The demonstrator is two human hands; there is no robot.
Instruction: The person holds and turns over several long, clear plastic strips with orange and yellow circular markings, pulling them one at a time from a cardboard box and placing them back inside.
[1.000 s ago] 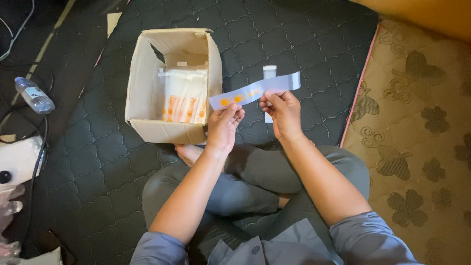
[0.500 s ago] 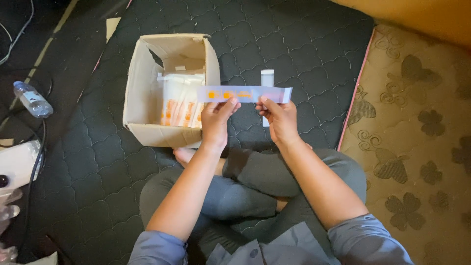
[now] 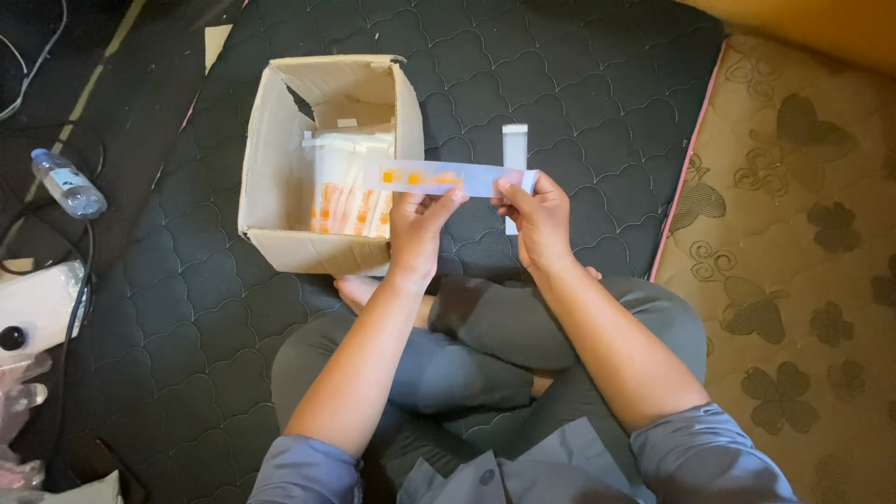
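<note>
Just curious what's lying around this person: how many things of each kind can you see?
Cardboard box: 1
Paper strip held by left hand and right hand: 1
White packets in the box: 1 stack
Small white piece: 1
Plastic bottle: 1
Total: 5

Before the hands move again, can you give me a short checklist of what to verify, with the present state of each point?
1. Both hands grip the strip: ok. The left hand and the right hand pinch the long pale strip with orange marks.
2. Strip is flat and level: ok, it lies about horizontal between the hands.
3. Cardboard box is open: ok, flaps up, white and orange packs stand inside.
4. Free room in the box: cannot tell, the strip hides part of it.
5. Small white piece on the dark mat: ok, it lies apart from the box.
6. Water bottle: ok, far to the side.
</note>
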